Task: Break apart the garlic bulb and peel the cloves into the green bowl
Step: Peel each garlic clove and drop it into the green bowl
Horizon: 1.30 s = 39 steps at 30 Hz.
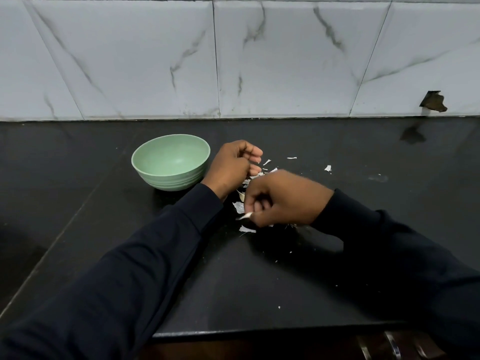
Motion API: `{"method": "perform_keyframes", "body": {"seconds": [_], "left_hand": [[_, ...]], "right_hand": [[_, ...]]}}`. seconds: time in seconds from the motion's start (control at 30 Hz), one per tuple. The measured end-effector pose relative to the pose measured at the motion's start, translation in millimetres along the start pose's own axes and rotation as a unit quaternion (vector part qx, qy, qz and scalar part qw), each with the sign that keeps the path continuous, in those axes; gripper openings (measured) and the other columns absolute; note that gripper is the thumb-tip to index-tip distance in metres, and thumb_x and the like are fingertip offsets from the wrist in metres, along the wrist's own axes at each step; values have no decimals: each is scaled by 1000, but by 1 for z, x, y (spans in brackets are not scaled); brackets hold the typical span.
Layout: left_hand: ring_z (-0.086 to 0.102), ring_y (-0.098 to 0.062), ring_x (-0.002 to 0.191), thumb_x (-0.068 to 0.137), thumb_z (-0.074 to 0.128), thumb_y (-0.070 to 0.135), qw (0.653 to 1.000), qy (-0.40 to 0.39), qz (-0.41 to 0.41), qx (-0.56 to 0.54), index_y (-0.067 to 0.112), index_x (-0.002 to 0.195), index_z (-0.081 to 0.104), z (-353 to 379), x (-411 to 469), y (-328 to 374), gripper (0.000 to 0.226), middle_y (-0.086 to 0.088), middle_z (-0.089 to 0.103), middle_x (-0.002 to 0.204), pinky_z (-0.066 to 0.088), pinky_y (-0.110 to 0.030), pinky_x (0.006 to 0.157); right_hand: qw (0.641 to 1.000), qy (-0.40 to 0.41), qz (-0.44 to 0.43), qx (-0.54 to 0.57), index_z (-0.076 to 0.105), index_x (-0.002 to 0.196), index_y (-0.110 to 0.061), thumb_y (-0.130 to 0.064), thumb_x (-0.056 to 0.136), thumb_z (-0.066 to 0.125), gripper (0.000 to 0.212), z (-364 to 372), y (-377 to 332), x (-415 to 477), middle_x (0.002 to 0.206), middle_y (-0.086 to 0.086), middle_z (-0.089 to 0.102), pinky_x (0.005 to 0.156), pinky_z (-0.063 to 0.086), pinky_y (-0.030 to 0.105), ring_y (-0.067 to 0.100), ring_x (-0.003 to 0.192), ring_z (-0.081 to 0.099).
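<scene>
The green bowl (170, 162) stands on the black counter, left of both hands, and looks empty. My left hand (231, 167) hovers just right of the bowl with its fingers curled; whatever it may hold is hidden from view. My right hand (283, 198) is in front of it, fingers curled, pinching a small white piece of garlic skin (245, 216) at its fingertips. White skin scraps (239, 206) lie on the counter between and around the hands. The garlic bulb itself is not visible.
The black counter (363, 152) runs back to a marble-tiled wall (233, 61). More skin flakes (327, 168) lie to the right of the hands. The counter's front edge (259, 331) is close below, with metal handles (392, 346) under it.
</scene>
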State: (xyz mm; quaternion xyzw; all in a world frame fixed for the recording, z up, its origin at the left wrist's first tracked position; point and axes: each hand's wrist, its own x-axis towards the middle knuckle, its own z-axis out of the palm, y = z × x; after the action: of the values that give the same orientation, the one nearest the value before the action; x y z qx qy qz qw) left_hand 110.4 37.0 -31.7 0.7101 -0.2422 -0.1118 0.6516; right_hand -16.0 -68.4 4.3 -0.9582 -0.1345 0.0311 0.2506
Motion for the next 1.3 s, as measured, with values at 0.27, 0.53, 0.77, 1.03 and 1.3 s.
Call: {"method": "perform_keyframes", "body": {"seconds": [0.27, 0.53, 0.77, 1.03, 1.3], "left_hand": [[74, -20, 103, 91, 62, -6, 994, -83, 44, 47, 19, 112, 64, -1, -16, 10, 33, -16, 57, 126, 54, -40, 103], [73, -33, 102, 77, 76, 11, 998, -53, 31, -3, 21, 104, 49, 4, -18, 16, 39, -22, 62, 111, 60, -41, 90], [75, -43, 83, 89, 69, -11, 994, -72, 3, -87, 6, 104, 47, 5, -21, 20, 32, -27, 66, 83, 62, -40, 76], [75, -26, 70, 85, 80, 6, 992, -100, 39, 63, -2, 92, 76, 13, -24, 22, 12, -18, 76, 80, 60, -26, 65], [67, -9, 48, 91, 74, 23, 947, -94, 117, 282, 8, 71, 73, 13, -26, 26, 26, -2, 70, 57, 49, -18, 49]], "right_hand": [[975, 77, 148, 148, 70, 83, -2, 16, 90, 61, 22, -78, 94, -54, 67, 19, 71, 51, 54, 21, 16, 53, 67], [950, 70, 267, 148, 75, 87, 2, 14, 90, 64, 17, -80, 142, -92, 74, 20, 74, 50, 56, 21, 17, 55, 70], [945, 110, 286, 112, 76, 94, -6, -8, 86, 80, 9, -85, 135, -96, 67, 16, 71, 40, 46, 21, 15, 44, 60], [947, 251, 36, 196, 76, 111, -14, -21, 87, 81, 25, -45, 76, -43, 80, 8, 73, 54, 51, 26, 16, 63, 66], [958, 267, -17, 100, 77, 96, -4, -9, 92, 76, 7, -23, 60, -16, 74, 2, 75, 62, 62, 29, 15, 63, 74]]}}
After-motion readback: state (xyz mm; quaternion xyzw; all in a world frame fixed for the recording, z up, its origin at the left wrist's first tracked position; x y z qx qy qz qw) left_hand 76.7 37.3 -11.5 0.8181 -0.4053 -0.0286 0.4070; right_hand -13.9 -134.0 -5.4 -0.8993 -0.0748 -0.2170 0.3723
